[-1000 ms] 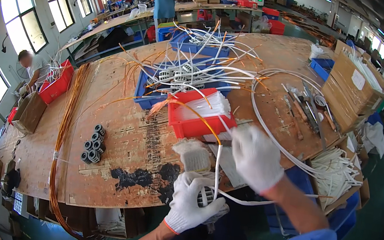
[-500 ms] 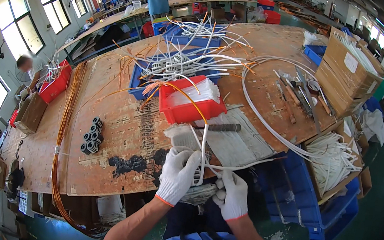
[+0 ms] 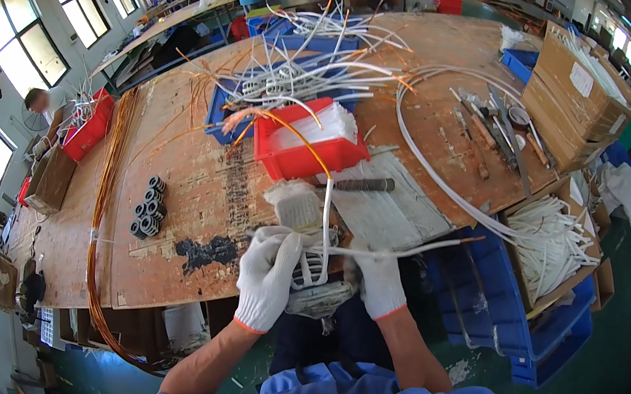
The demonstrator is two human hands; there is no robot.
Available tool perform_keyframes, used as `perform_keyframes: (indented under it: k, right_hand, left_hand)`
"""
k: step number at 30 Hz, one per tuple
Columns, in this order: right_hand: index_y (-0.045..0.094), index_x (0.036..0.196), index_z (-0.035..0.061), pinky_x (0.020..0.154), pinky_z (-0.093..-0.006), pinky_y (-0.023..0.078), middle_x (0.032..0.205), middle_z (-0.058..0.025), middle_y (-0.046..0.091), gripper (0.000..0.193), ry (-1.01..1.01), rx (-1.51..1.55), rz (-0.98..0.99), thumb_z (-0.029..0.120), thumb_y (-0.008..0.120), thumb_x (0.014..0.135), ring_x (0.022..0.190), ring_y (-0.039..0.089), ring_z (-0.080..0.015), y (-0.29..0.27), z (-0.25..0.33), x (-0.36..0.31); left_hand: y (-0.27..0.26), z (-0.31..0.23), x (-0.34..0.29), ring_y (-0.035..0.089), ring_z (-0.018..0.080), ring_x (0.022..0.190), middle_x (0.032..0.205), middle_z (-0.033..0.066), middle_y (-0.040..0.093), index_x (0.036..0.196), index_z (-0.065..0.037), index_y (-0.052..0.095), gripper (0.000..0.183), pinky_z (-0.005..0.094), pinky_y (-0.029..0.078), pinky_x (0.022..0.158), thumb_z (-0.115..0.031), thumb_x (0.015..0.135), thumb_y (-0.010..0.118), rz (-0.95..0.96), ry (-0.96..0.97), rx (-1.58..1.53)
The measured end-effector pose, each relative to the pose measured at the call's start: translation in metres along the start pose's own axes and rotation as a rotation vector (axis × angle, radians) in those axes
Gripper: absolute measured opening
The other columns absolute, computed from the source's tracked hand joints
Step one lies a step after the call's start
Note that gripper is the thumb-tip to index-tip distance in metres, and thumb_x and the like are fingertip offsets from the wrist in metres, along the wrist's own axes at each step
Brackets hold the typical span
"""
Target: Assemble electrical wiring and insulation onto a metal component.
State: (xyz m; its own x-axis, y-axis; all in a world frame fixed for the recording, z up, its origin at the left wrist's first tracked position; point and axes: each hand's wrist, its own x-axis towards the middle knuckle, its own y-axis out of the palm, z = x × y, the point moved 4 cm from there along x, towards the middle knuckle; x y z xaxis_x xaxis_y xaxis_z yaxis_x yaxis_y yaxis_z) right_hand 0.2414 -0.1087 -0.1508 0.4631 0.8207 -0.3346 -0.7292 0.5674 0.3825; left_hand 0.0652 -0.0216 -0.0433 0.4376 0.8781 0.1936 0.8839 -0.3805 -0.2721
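Observation:
In front of me at the table's near edge, a white cable [image 3: 326, 218] is wound in several loops [image 3: 311, 270] over a form wrapped in greyish material [image 3: 318, 301]. My left hand [image 3: 267, 277], in a white knit glove, is closed on the left side of the loops. My gloved right hand [image 3: 379, 282] is closed at their right, on the white cable where it crosses the fingers; its fingertips are partly hidden. One cable end rises toward the red bin [image 3: 310, 144] and ends in orange-sleeved wire [image 3: 292, 129]. The other end [image 3: 436, 246] sticks out rightward.
Blue bins [image 3: 286, 85] of white cables and grey coiled parts stand behind the red bin. Several black rings [image 3: 148, 207] lie left, near a copper-coloured wire bundle [image 3: 103, 193]. Hand tools [image 3: 491, 136], a large white cable loop [image 3: 402, 141] and cartons [image 3: 574, 111] are at right.
The view has tilted and shifted slightly. My left hand has moved left and both hands are farther apart, showing more of the loops. The right hand has risen against the cable.

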Motion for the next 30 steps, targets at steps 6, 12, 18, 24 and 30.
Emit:
perform_keyframes:
  k: [6, 12, 18, 24, 30]
  right_hand:
    - [0.076, 0.095, -0.0005, 0.06, -0.0283, 0.056, 0.081, -0.0065, 0.075, 0.021, -0.387, -0.006, -0.058, 0.019, 0.075, 0.104, 0.066, 0.068, -0.011, 0.022, 0.04, -0.005]
    - [0.075, 0.105, -0.0004, 0.054, -0.0228, 0.055, 0.082, -0.0067, 0.075, 0.026, -0.269, -0.122, -0.046, 0.026, 0.076, 0.103, 0.063, 0.069, -0.0088, 0.021, 0.04, 0.007]
    - [0.076, 0.109, -0.0022, 0.054, -0.0227, 0.057, 0.087, -0.008, 0.077, 0.028, -0.185, -0.015, -0.111, 0.024, 0.078, 0.102, 0.069, 0.074, -0.0106, 0.012, 0.019, 0.003]
    - [0.077, 0.111, -0.0006, 0.066, -0.0249, 0.06, 0.092, -0.0078, 0.078, 0.02, -0.425, 0.003, -0.113, 0.017, 0.079, 0.1, 0.075, 0.074, -0.0122, 0.03, 0.04, -0.018]
    - [0.078, 0.113, -0.0008, 0.072, -0.0295, 0.06, 0.095, -0.0068, 0.08, 0.021, -0.635, -0.035, -0.048, 0.01, 0.081, 0.096, 0.082, 0.075, -0.0128, 0.016, 0.021, -0.011]
  left_hand:
    - [-0.011, -0.024, -0.028, 0.063, 0.0193, 0.106, 0.111, 0.0113, 0.07, 0.11, 0.004, 0.082, 0.021, 0.0318, 0.051, 0.092, -0.006, 0.107, 0.063, -0.023, 0.304, 0.327]
    - [-0.012, -0.021, -0.008, 0.068, 0.0227, 0.087, 0.102, 0.0145, 0.073, 0.089, 0.006, 0.079, 0.025, 0.0355, 0.053, 0.078, -0.013, 0.105, 0.071, 0.014, 0.05, 0.327]
    - [0.001, -0.027, -0.032, 0.07, 0.0237, 0.087, 0.098, 0.0138, 0.073, 0.082, 0.005, 0.071, 0.019, 0.0356, 0.055, 0.076, -0.003, 0.098, 0.073, -0.041, 0.308, 0.359]
    - [0.015, -0.058, -0.017, 0.065, 0.01, 0.07, 0.093, 0.0113, 0.077, 0.081, 0.006, 0.069, 0.023, 0.026, 0.052, 0.065, 0.001, 0.103, 0.064, 0.198, 0.435, 0.169]
    - [0.02, -0.063, 0.012, 0.062, 0.0049, 0.065, 0.086, 0.0056, 0.076, 0.108, 0.003, 0.069, 0.012, 0.0227, 0.049, 0.057, -0.009, 0.108, 0.067, 0.241, -0.026, 0.072]
